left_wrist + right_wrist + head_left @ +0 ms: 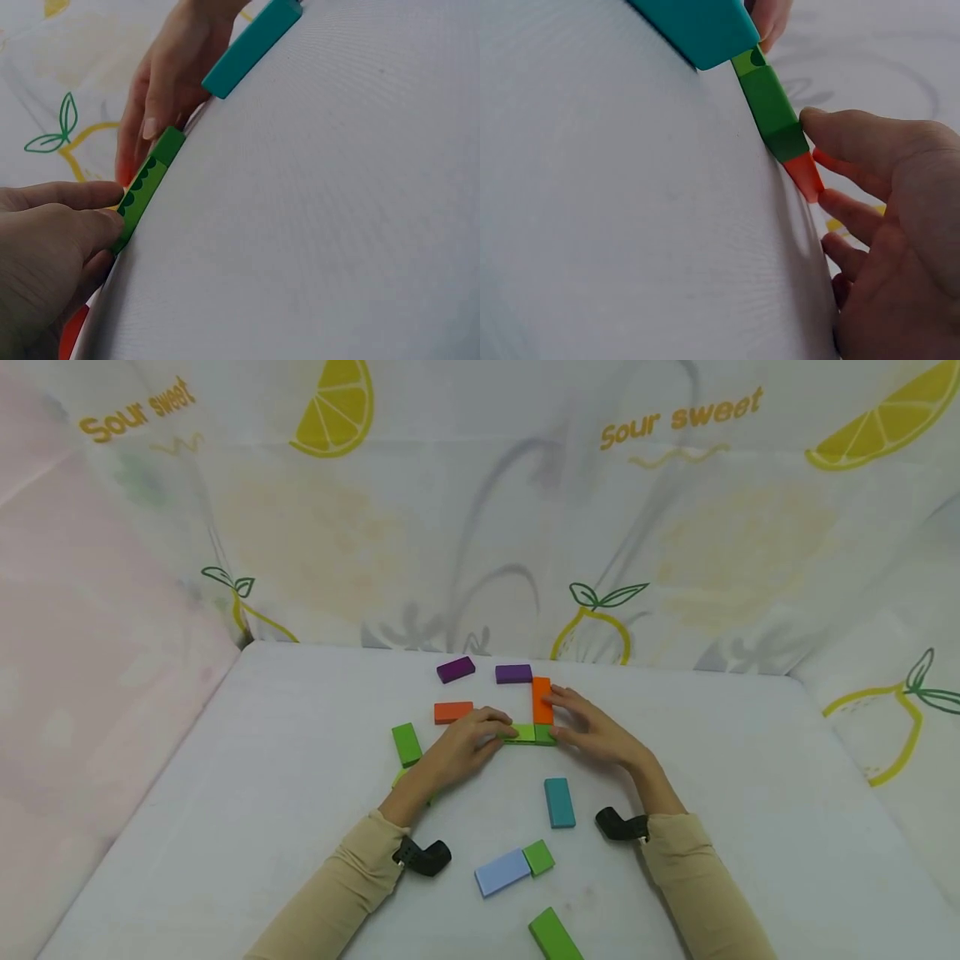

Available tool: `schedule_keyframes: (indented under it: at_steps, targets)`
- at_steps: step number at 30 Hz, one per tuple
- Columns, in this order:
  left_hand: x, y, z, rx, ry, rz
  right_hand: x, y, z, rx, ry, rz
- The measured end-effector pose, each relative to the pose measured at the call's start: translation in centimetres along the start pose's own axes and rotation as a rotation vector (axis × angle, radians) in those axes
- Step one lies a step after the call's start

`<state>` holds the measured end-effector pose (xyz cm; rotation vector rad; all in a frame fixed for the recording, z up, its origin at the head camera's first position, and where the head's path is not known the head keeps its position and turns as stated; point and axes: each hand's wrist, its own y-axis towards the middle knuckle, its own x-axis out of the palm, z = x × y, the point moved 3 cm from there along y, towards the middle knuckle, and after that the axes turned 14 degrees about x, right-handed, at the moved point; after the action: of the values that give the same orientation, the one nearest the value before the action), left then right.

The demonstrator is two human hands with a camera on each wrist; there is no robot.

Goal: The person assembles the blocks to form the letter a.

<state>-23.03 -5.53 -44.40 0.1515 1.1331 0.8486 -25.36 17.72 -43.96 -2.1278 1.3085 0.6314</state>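
Near the table's far side, my left hand (472, 739) pinches the left end of a light green block (522, 734) between thumb and forefinger. Dark green scallops mark that block's side in the left wrist view. Its right end meets a short green block (545, 735). Behind the short block an orange block (542, 700) lies lengthwise away from me. My right hand (596, 727) is at the right of these blocks, fingers loosely extended. Its thumb touches the short green block's end, and its fingertips (831, 201) are at the orange block's side.
A purple block (513, 674) lies by the orange block's far end, a darker purple block (456, 670) left of it. A red-orange block (453, 712) and green block (407, 744) lie left. Nearer are teal (559, 802), light blue (502, 872) and green (555, 935) blocks.
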Motion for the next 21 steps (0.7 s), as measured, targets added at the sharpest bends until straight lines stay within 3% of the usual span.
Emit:
schedule_keyframes:
  at_steps: [21]
  targets:
    - [0.11,0.19,-0.24,-0.008,-0.025,0.000,0.00,0.24,0.56,-0.026,-0.017,0.008]
